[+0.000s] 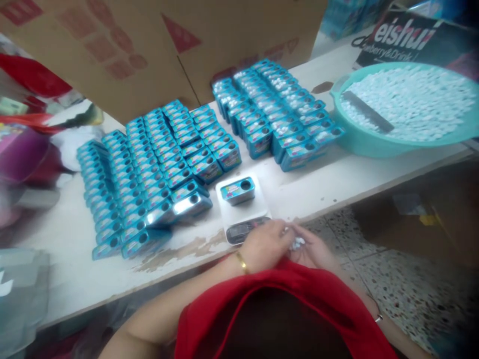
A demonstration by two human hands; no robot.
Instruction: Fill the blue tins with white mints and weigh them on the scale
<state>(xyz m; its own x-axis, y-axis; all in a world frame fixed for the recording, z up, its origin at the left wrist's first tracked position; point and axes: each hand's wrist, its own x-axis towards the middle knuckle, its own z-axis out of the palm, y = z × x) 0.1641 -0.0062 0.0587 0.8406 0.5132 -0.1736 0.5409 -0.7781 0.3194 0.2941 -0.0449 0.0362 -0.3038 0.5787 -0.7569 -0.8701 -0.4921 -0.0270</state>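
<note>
Small white candies (298,243) lie in my cupped right hand (312,249), just past the table's front edge. My left hand (266,243), with a gold bracelet at its wrist, meets the right one; its fingers are bent over the candies, and their tips are partly hidden. Close by on the table stands a white digital scale (239,215), its dark display partly behind my left hand. One blue box (235,192) with a round hole in its top sits upright on the scale's plate.
Rows of blue boxes (149,169) fill the table's left and middle, and a second block (277,109) has white candies on top. At right, a turquoise basin (374,144) full of white candies holds a flat grey strip (368,112). A large carton (168,50) stands behind.
</note>
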